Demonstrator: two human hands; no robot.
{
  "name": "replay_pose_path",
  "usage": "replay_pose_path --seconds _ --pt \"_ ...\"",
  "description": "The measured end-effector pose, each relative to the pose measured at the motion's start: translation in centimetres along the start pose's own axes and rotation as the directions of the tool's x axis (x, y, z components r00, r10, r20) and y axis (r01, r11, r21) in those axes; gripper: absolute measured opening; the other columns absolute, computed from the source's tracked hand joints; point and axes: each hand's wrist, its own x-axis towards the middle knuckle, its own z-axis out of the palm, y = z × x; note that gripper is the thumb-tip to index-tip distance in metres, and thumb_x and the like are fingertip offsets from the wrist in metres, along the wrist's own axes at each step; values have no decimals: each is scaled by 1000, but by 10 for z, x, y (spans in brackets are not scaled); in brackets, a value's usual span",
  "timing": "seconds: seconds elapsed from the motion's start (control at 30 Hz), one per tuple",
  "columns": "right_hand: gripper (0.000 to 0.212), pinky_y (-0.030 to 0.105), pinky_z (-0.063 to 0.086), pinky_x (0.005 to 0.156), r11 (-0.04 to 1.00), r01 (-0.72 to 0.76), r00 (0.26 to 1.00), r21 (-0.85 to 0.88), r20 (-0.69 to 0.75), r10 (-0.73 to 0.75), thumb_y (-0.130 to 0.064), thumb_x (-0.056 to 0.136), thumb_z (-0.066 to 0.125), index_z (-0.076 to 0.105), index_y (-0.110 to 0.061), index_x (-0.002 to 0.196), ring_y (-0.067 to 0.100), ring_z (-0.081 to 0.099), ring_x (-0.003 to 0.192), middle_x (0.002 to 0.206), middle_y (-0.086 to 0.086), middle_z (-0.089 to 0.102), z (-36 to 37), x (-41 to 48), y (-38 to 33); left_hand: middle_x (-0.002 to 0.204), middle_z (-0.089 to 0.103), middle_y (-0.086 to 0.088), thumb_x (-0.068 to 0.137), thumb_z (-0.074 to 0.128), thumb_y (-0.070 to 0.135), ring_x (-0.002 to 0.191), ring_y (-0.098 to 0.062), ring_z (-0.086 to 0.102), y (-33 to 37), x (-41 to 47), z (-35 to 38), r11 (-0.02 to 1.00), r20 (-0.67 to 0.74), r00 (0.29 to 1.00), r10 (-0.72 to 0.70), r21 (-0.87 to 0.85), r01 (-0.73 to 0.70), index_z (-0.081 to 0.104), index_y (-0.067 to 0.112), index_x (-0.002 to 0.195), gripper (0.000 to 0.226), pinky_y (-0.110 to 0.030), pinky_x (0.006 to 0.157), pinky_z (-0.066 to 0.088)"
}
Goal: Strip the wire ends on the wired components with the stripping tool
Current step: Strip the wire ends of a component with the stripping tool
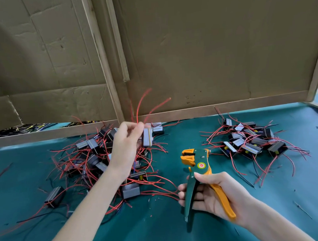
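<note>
My left hand (127,140) holds a small grey wired component (147,137) lifted above the left pile, its red wires (141,103) sticking up and blurred. My right hand (210,194) grips the handles of a green and orange stripping tool (198,166), jaws pointing up and away, in front of me at the centre right. The tool's jaws are apart from the component, lower and to its right. A large pile of components with red wires (94,159) lies under my left hand.
A second, smaller pile of wired components (252,141) lies at the right on the teal table cover (177,229). One component (55,197) sits alone at the left. Cardboard walls (206,54) with wooden battens close off the back. Small wire scraps dot the cover.
</note>
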Motion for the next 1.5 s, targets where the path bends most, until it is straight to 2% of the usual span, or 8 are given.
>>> replay_pose_path --seconds 0.23,0.47,0.63,0.83,0.93,1.03,1.23,1.5 --pt "22 55 57 74 996 12 1000 -85 10 -12 -10 73 61 72 9 72 44 67 78 94 34 65 -2 1 2 86 71 6 92 58 11 86 -6 65 -19 -63 -10 992 89 996 -23 126 11 65 18 98 11 -23 81 45" --pt "26 57 55 71 993 50 997 -104 65 -43 -3 67 71 62 5 91 49 66 77 94 41 62 0 -2 3 78 68 -1 80 63 27 83 -27 67 -13 -59 -17 972 46 983 -178 -145 182 71 20 81 10 -29 72 53" --pt "38 57 56 70 988 75 997 -132 40 -70 -6 62 75 58 5 94 49 66 77 94 41 62 -1 -3 2 77 73 -6 92 60 13 69 -22 62 -14 -56 -25 965 29 998 47 257 -53 39 23 90 23 -23 65 46" --pt "25 55 57 72 981 102 995 -165 8 -102 -10 71 65 64 8 88 46 67 77 93 36 65 -2 -3 -3 122 58 13 93 57 13 111 -3 54 -18 -53 -31 883 60 991 -123 462 81 57 25 120 30 -14 91 41" --pt "26 54 57 70 979 133 991 -155 -11 -136 -11 71 64 64 7 90 45 67 76 91 35 65 0 -5 -8 127 41 19 95 54 13 122 2 35 -10 -54 -36 698 172 984 40 700 -151 52 34 128 40 -10 97 25" --pt "28 52 58 66 975 166 984 -147 -37 -173 -10 75 60 55 5 99 44 68 74 90 34 66 1 -9 -13 123 49 21 85 60 -3 120 2 36 4 -54 -41 556 430 885 182 697 -453 67 34 103 42 -6 97 23" --pt "26 51 58 63 974 187 979 -127 -54 -195 -9 77 57 55 5 99 44 68 72 88 34 66 3 -11 -16 96 57 24 77 72 15 101 3 47 1 -61 -45 594 780 570 -257 593 -544 74 32 82 18 -14 93 29" --pt "31 51 58 64 969 179 982 -171 -21 -185 -10 73 61 53 2 101 44 68 72 88 34 66 5 -13 -12 91 70 14 80 76 24 94 0 59 -17 -52 -44 705 559 815 -152 639 -307 73 30 74 9 -26 90 43"
